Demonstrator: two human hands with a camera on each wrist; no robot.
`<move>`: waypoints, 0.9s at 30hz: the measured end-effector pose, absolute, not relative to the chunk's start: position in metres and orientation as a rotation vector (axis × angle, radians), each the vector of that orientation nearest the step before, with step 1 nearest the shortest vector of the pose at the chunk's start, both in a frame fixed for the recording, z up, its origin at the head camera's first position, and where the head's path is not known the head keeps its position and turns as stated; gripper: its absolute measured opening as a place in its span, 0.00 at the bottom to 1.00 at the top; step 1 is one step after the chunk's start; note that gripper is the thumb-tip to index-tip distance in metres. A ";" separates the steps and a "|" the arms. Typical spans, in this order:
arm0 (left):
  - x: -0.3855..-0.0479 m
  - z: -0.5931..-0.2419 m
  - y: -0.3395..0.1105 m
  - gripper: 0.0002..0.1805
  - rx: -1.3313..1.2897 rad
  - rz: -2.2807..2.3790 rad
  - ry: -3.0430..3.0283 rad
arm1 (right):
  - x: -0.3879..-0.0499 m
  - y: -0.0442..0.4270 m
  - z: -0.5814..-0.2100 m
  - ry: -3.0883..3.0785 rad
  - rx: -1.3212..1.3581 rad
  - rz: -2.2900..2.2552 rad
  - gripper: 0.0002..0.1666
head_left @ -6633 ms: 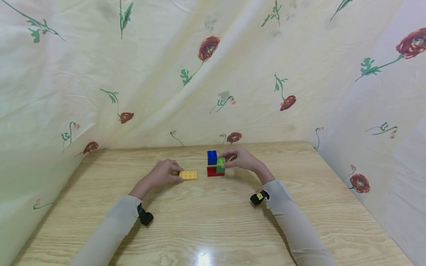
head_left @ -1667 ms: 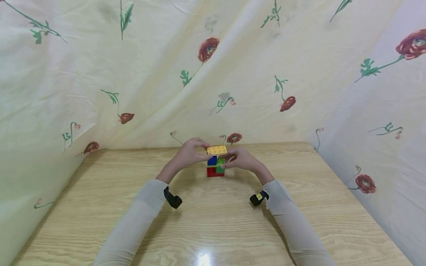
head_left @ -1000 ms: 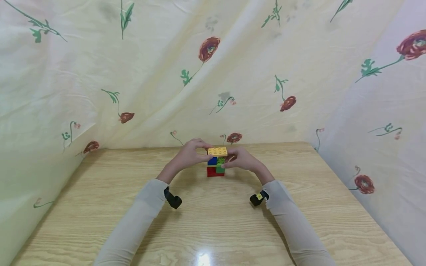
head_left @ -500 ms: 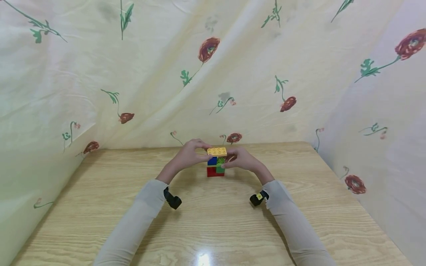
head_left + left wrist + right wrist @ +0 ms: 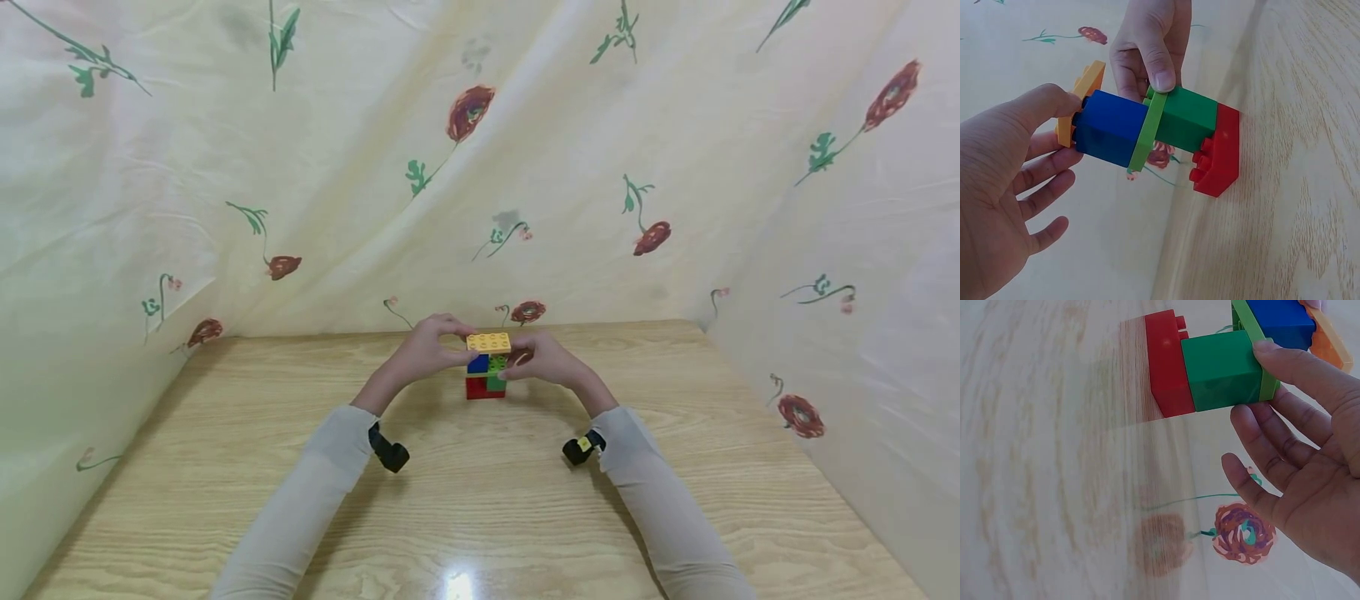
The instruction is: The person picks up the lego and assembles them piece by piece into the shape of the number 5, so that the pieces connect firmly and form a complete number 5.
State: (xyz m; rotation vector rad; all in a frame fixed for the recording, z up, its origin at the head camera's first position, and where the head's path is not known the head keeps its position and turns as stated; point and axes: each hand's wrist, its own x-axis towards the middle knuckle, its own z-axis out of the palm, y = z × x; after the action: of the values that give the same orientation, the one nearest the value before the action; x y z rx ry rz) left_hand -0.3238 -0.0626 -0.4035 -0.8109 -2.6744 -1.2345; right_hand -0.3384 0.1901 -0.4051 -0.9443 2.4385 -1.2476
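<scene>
A small tower of building bricks stands toward the back of the table. At its base is a red brick (image 5: 1225, 150), bearing a green brick (image 5: 1222, 369) at its right end. A thin light green brick (image 5: 1147, 134) lies across that, with a blue brick (image 5: 1110, 125) on its left end. My left hand (image 5: 429, 348) pinches a thin yellow brick (image 5: 489, 342) over the blue one; blue studs show beneath it in the left wrist view. My right hand (image 5: 546, 358) holds the light green brick between thumb and fingers, steadying the tower's right side.
The tower stands on a wood-grain table (image 5: 480, 517). Behind and beside the table hangs a pale cloth (image 5: 345, 167) printed with red flowers. Black wrist cameras (image 5: 390, 450) sit below both sleeves.
My left hand has taken the yellow brick from the table left of the tower and brought it over the blue brick. Over the last second it barely shifts; my right hand stays put.
</scene>
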 end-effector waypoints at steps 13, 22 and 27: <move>-0.326 -0.403 -0.065 0.20 -0.807 -1.273 -2.681 | -0.366 0.195 -0.435 2.447 -0.935 -1.262 0.23; -0.323 -0.404 -0.067 0.20 -0.814 -1.230 -2.690 | -0.362 0.194 -0.435 2.457 -0.944 -1.274 0.22; -0.322 -0.403 -0.066 0.20 -0.826 -1.215 -2.690 | -0.359 0.194 -0.435 2.459 -0.940 -1.278 0.22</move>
State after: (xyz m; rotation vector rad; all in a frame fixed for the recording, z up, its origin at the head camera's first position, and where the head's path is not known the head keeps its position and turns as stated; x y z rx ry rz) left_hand -0.3218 -0.0662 -0.4032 -0.8257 -2.6898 -1.2152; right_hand -0.3592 0.1942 -0.4350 -0.9405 2.4586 -1.2776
